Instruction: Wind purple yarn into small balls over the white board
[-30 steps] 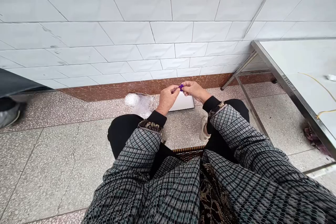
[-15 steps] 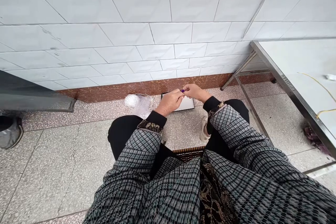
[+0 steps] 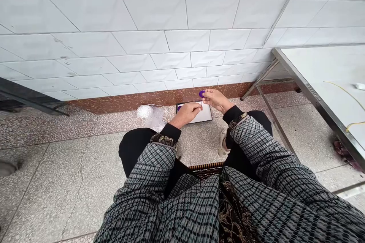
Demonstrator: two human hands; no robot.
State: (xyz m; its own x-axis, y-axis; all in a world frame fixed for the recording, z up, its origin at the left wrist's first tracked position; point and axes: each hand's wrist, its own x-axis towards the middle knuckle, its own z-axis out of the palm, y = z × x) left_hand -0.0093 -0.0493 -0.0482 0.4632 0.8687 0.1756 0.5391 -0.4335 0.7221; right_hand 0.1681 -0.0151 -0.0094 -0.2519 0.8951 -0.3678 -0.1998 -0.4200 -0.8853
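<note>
My right hand (image 3: 216,100) pinches a small round purple piece (image 3: 202,93) between thumb and fingers; its material is too small to tell. Lower and to the left, my left hand (image 3: 186,114) is closed in a pinch, and whatever lies between its fingertips is too fine to make out. Both hands are apart, above a shallow white tray with a black rim (image 3: 207,115) on the floor. Another purple piece (image 3: 179,108) shows at the tray's left end, partly behind my left hand.
Left of the tray lie a ball of white yarn (image 3: 144,111) and a clear plastic bag (image 3: 156,118). A metal-framed table (image 3: 310,87) stands at right, with a yellow cord (image 3: 353,123) on it. The tiled wall (image 3: 186,41) rises just ahead.
My hands have moved apart: the right went up slightly with the purple piece, the left down. A purple piece in the tray has come into view. The shoe at far left has shifted.
</note>
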